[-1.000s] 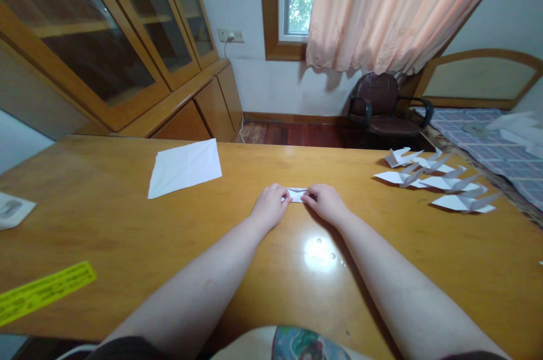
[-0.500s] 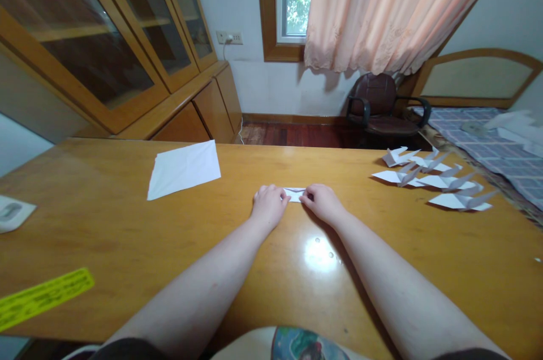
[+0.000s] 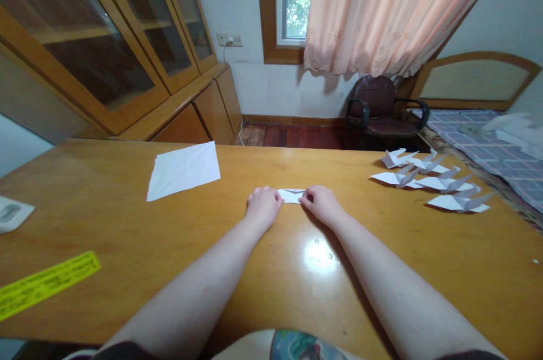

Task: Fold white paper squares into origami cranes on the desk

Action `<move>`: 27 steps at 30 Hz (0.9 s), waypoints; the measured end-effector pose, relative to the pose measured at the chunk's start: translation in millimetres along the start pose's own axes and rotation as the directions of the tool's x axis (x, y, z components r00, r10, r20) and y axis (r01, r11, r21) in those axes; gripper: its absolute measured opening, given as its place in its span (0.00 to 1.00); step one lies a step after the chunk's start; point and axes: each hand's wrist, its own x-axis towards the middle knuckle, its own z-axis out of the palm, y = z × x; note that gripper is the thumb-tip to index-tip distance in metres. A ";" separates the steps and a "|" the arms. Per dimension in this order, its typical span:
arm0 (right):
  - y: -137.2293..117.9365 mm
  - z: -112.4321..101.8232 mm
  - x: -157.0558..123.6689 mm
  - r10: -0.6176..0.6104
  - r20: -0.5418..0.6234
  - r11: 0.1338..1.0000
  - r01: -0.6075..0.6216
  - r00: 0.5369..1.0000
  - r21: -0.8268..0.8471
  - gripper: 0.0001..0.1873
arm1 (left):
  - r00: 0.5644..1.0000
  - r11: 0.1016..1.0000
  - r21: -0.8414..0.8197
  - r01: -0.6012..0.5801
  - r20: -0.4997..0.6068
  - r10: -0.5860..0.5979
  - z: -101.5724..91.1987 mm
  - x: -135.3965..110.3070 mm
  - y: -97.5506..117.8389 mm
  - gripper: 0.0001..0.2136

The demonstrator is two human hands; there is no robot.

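Pinching opposite ends of a small folded paper (image 3: 291, 197), the left hand (image 3: 263, 206) and right hand (image 3: 323, 204) show curled fingers in the head view. It lies on the tabletop (image 3: 127, 252), between a flat white sheet (image 3: 184, 171) and several paper cranes (image 3: 445, 183).

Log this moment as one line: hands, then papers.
left hand: on left end of folded paper | right hand: on its right end | white sheet: table's left side | paper cranes: right side
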 end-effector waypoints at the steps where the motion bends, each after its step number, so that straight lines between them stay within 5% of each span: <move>1: 0.2 0.2 0.1 -0.001 0.003 1.000 0.001 1.000 -0.002 0.10 | 1.000 1.000 0.009 0.015 0.006 -0.015 -1.6 0.2 -2.1 0.10; 6: 1.1 1.7 0.5 -0.003 0.005 1.000 0.003 1.000 0.000 0.09 | 0.996 0.992 0.090 0.084 -0.029 -0.081 -9.7 -6.4 -8.7 0.11; 9: 1.6 2.6 0.9 0.003 -0.002 1.000 -0.003 1.000 0.000 0.09 | 0.987 0.992 0.128 0.001 -0.159 0.019 -7.6 -22.7 3.8 0.11; 14: 2.9 4.5 1.9 0.001 -0.005 1.000 -0.001 1.000 -0.019 0.09 | 0.944 0.946 0.084 -0.314 -0.081 0.320 16.3 -51.3 34.8 0.18; 19: 2.8 5.4 1.7 0.003 -0.010 0.999 -0.004 1.000 -0.040 0.10 | 0.948 0.943 0.100 -0.318 0.014 0.318 32.1 -53.4 38.8 0.29; 27: -2.3 -10.4 -0.2 0.148 0.045 0.984 -0.143 0.988 -0.107 0.13 | 0.953 0.949 0.112 -0.296 0.101 0.286 19.7 -48.4 38.3 0.30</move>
